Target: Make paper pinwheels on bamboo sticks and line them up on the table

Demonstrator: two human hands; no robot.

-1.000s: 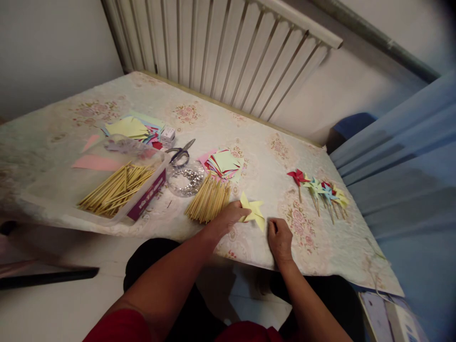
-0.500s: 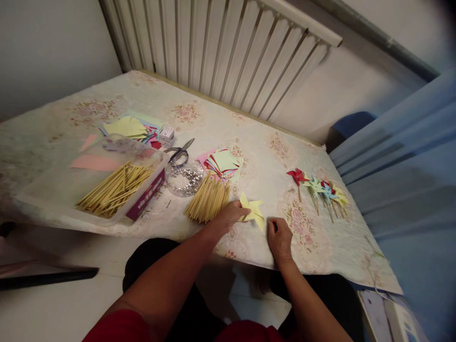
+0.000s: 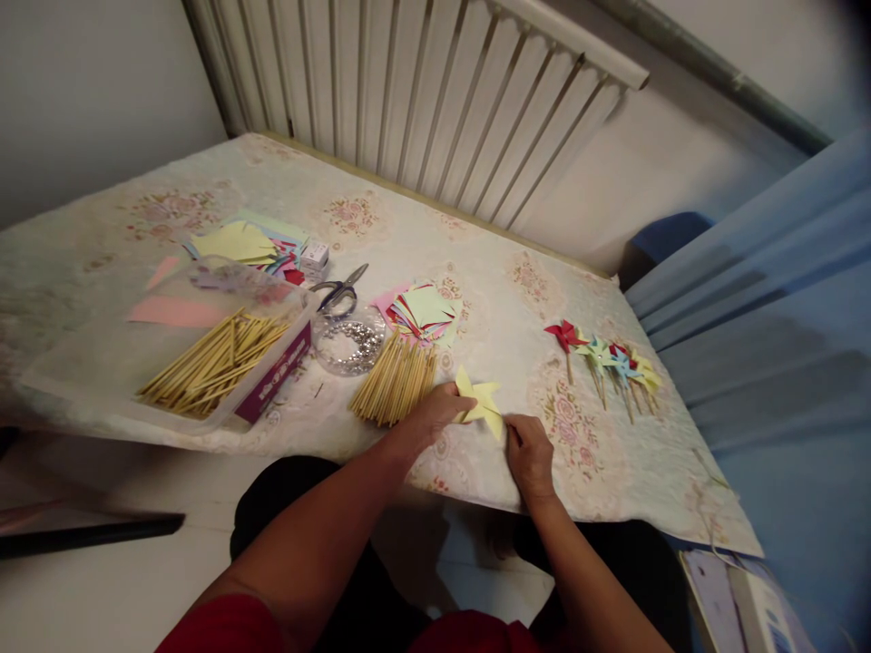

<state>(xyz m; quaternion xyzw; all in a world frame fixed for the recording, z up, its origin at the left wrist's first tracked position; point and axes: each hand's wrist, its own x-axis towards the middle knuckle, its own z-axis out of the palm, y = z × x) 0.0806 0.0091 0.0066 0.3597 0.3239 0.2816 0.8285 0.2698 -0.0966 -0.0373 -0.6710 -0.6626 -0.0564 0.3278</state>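
Right hand (image 3: 527, 453) now touching flat yellow pinwheel (image 3: 480, 402), w/ left hand (image 3: 435, 413).

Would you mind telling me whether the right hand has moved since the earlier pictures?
Yes: the right hand has shifted left, toward the yellow paper pinwheel.

Bare cloth (image 3: 523, 299) lies open between stick pile (image 3: 398, 388) and finished pinwheels (image 3: 609, 358).

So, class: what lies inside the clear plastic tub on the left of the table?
The clear plastic tub holds a loose heap of bamboo sticks towards its right end. Whatever lies beneath the heap is covered.
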